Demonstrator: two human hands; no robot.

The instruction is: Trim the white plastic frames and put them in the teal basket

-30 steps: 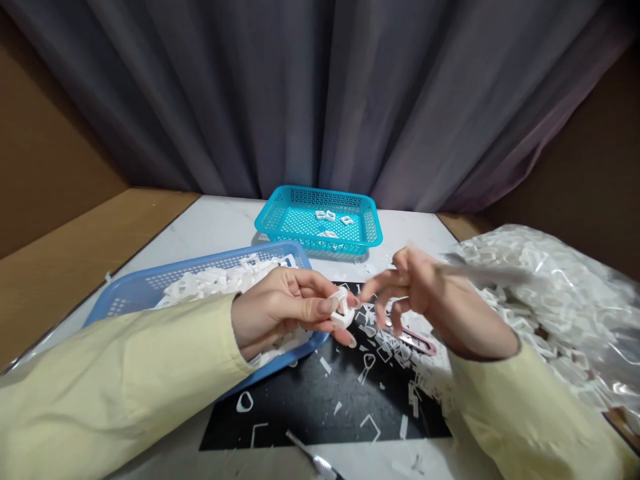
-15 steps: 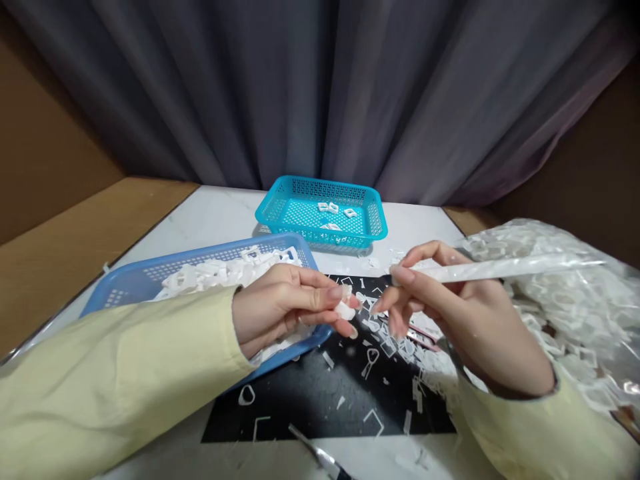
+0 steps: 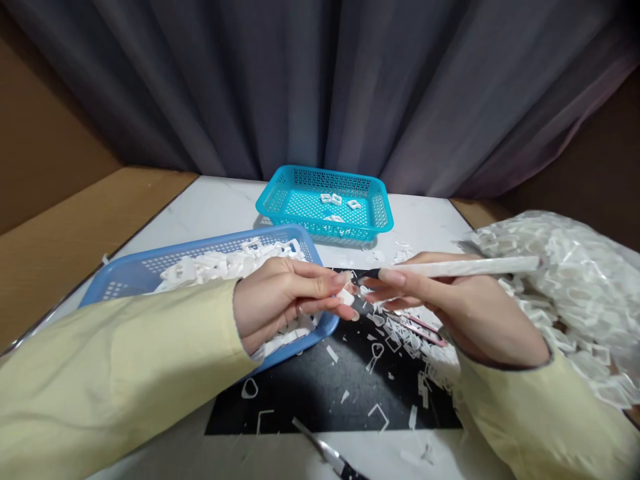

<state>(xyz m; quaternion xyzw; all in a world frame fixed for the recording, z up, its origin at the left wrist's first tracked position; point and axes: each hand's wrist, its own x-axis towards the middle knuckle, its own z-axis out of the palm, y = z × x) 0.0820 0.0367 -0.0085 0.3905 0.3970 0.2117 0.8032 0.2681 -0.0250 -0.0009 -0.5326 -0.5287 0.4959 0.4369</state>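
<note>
My left hand [image 3: 285, 290] is closed in a pinch on a small white plastic piece [image 3: 345, 297], above the right end of the blue basket [image 3: 327, 327]. Many white pieces [image 3: 215, 268] are heaped in that basket. In my right hand [image 3: 450, 303] lies a slim tool with a white-wrapped handle [image 3: 470, 267]; its dark front end points left at the piece. Fingertips of both hands are close together, and the tool's very tip is hard to make out. Below them, white offcuts [image 3: 395, 343] litter a black mat [image 3: 310, 393].
A teal basket [image 3: 387, 223] with a few white pieces stands at the back. On the right bulges a clear plastic bag [image 3: 575, 267] of white parts. A pink-handled metal tool [image 3: 425, 330] lies among the offcuts, and another metal tool [image 3: 327, 453] at the front edge.
My right hand has moved left, bringing the tool's dark end up to the piece in my left hand. The tool's handle has swung nearer to level. The view has shifted slightly.
</note>
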